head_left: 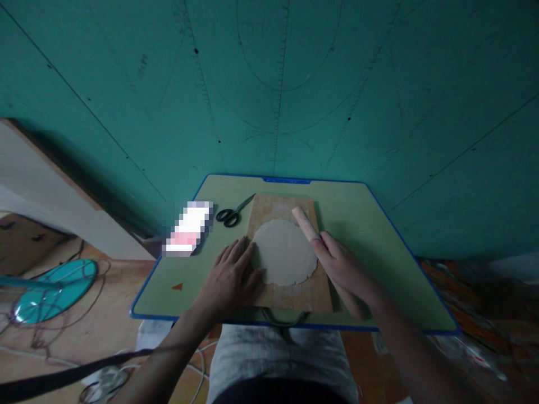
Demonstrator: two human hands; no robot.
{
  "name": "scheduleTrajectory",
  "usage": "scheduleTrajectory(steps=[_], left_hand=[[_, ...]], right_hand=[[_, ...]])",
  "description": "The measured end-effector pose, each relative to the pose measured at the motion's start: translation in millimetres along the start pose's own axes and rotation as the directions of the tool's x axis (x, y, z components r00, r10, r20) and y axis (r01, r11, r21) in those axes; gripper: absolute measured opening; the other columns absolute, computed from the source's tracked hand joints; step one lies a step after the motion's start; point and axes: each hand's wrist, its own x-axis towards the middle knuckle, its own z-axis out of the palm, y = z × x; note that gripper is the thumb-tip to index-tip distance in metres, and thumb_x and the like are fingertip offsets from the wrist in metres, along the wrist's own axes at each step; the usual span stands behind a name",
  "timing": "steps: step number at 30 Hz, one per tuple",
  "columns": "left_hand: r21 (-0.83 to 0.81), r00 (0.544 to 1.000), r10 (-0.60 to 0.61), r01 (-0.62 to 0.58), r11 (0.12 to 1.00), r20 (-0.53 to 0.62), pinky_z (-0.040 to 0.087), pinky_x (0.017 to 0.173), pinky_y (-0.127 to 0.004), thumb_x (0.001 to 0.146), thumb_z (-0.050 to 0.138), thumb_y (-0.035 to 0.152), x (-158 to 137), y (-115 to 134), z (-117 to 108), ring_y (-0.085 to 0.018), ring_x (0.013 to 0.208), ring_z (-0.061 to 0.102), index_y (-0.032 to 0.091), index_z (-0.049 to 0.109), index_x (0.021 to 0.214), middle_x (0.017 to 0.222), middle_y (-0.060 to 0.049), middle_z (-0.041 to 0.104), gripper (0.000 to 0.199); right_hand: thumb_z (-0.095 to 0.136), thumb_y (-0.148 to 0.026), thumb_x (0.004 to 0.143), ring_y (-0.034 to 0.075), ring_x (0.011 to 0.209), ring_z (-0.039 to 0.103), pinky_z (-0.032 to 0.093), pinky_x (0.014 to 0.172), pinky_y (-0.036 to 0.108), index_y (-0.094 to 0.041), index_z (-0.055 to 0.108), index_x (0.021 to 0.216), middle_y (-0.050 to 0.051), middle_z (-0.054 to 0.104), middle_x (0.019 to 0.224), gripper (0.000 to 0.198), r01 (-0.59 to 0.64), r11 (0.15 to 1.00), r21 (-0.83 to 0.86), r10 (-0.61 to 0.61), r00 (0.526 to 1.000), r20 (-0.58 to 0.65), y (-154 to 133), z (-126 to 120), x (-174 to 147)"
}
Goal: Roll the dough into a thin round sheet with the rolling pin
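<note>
A flat round sheet of dough lies on a wooden board, its lower right edge slightly cracked. My left hand rests at the dough's left edge, palm down, fingers stretched out over the board's side. In my right hand is a wooden rolling pin, gripped around its middle. The pin slants from the board's upper right down toward the table's front; its upper end lies over the dough's right edge. Whether it presses on the dough I cannot tell.
Black-handled scissors lie left of the board on the pale green table. A pixelated bright rectangle sits at the table's left edge, near a small orange scrap. A green wall rises behind; cables lie on the floor.
</note>
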Motion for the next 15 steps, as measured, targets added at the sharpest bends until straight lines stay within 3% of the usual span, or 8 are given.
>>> scheduleTrajectory(steps=[4, 9, 12, 15], left_hand=[[-0.012, 1.000, -0.003, 0.003, 1.000, 0.017, 0.043, 0.109, -0.059, 0.097, 0.050, 0.044, -2.8, -6.6, -0.4, -0.039, 0.139, 0.042, 0.015, 0.047, 0.146, 0.151, -0.022, 0.044, 0.057], [0.020, 0.998, -0.011, 0.010, 1.000, 0.062, 0.035, 0.114, -0.061, 0.098, 0.046, 0.049, -7.7, -10.4, 2.6, -0.038, 0.145, 0.035, 0.016, 0.039, 0.151, 0.154, -0.022, 0.039, 0.063], [0.003, 0.999, -0.008, 0.008, 1.000, 0.042, 0.033, 0.114, -0.063, 0.099, 0.047, 0.047, -10.8, -12.5, 1.2, -0.037, 0.147, 0.032, 0.021, 0.043, 0.149, 0.157, -0.018, 0.037, 0.056], [-0.066, 1.000, -0.016, 0.018, 0.998, 0.027, 0.034, 0.113, -0.063, 0.100, 0.045, 0.045, -16.3, -15.6, -9.2, -0.036, 0.145, 0.035, 0.024, 0.052, 0.142, 0.155, -0.016, 0.040, 0.048]], right_hand=[[0.038, -0.061, 0.095, 0.017, 0.056, 0.053, 0.036, 0.051, 0.028, -0.025, 0.046, 0.073, 0.000, 0.056, 0.062, 0.042, -0.091, 0.994, 0.065, 0.093, 0.995, -0.024, 4.9, -9.5, -8.6], [0.039, -0.065, 0.094, 0.017, 0.063, 0.061, 0.047, 0.058, 0.029, -0.024, 0.051, 0.080, 0.002, 0.064, 0.072, 0.044, -0.193, 0.944, 0.266, 0.198, 0.980, 0.008, 6.9, -20.2, -13.6], [0.042, -0.059, 0.095, 0.016, 0.058, 0.057, 0.044, 0.054, 0.027, -0.024, 0.050, 0.077, -0.002, 0.058, 0.065, 0.040, -0.135, 0.975, 0.177, 0.137, 0.991, 0.005, 3.7, -27.4, -15.1], [0.047, -0.052, 0.096, 0.017, 0.064, 0.058, 0.044, 0.057, 0.027, -0.023, 0.056, 0.083, 0.000, 0.061, 0.070, 0.033, 0.020, 0.999, 0.042, -0.021, 0.999, 0.036, -4.7, -32.6, -15.6]])
